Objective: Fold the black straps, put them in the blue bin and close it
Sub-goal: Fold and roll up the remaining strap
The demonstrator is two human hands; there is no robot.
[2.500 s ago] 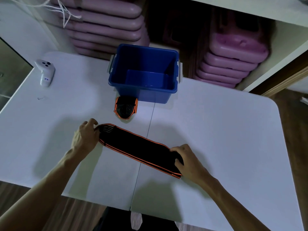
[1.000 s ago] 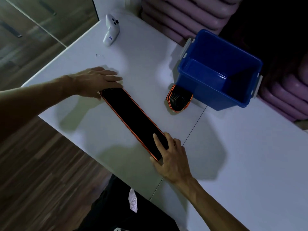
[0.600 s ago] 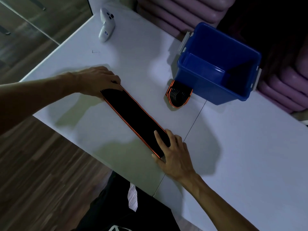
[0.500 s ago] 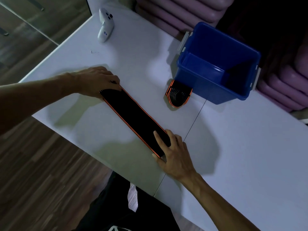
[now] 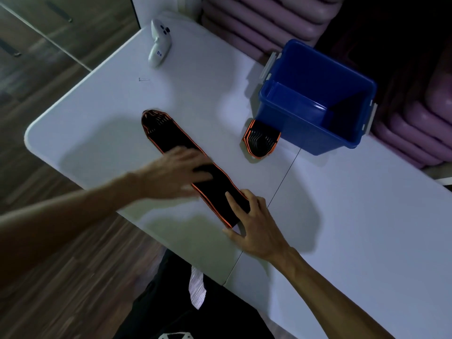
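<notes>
Two straps outside open blue bin (image 5: 315,94) – nothing visible inside.

Bare forearms showing no sleeves, hands wearing nothing, dark clothing (image 5: 176,302) carrying a white tag (image 5: 197,291) below the surface (image 5: 342,216) edge

Two black straps are lying on the white table (image 5: 342,216): one long strap (image 5: 186,152) stretching out flat, one folded strap (image 5: 260,140) sitting against the blue bin (image 5: 305,133). One bin is standing there, and one white controller (image 5: 159,46) is lying well left of it. Two hands are showing.
</notes>
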